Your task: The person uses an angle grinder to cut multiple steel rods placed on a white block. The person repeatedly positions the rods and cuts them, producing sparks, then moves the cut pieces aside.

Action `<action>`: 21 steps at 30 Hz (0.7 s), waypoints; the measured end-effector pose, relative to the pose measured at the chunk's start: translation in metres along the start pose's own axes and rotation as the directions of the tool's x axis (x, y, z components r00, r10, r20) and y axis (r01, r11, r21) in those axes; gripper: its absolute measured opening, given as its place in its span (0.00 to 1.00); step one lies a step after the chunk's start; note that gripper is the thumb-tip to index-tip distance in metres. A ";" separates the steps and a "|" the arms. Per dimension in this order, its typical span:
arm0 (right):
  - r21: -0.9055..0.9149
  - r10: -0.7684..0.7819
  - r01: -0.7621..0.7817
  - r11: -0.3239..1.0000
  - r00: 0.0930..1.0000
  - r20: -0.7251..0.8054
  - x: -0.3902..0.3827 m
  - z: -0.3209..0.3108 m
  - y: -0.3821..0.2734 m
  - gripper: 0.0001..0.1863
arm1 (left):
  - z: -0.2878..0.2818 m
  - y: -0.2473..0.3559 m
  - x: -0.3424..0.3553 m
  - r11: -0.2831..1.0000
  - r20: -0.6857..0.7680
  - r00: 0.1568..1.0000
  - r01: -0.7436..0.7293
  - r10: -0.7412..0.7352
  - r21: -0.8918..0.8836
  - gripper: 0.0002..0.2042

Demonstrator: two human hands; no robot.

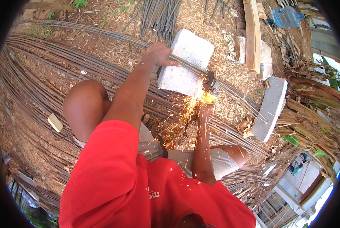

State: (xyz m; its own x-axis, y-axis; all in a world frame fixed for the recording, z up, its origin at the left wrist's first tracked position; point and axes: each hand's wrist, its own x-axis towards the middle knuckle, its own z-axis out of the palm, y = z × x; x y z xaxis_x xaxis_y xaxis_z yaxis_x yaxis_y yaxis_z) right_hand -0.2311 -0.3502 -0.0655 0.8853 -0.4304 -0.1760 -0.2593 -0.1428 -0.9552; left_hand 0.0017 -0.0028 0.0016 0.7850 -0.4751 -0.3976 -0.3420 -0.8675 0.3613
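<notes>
My left hand (158,57) grips a few thin steel bars (189,67) lying across a pale concrete block (189,45), thumb along them. My right hand (205,108) holds an angle grinder (210,95), its body partly hidden by sparks. The grinder's dark disc (208,79) is at the bars near the block's right edge, and a bright shower of orange sparks (181,121) sprays down toward my legs and right forearm. Long bundles of rusty bars (40,49) lie beneath and around my bent legs.
More dark bars (158,15) lie at the top. A grey slab (267,114) supports the bars' right part. Planks (252,34), a blue water jug (286,17) and dried banana leaves (306,110) line the right. Distant people (297,167) are at lower right.
</notes>
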 end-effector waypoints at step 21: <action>-0.254 0.135 -0.150 0.955 0.988 -0.077 -0.010 0.014 -0.045 0.21 | 0.004 -0.003 0.003 1.000 -0.002 1.000 -0.011 0.011 0.007 0.54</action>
State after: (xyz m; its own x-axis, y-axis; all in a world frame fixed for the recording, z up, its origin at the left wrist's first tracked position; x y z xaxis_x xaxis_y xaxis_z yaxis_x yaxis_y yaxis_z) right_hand -0.2229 -0.3267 -0.0244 0.8100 -0.5129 -0.2844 -0.4788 -0.2985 -0.8256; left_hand 0.0028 -0.0024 -0.0035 0.7824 -0.4844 -0.3915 -0.3543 -0.8631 0.3599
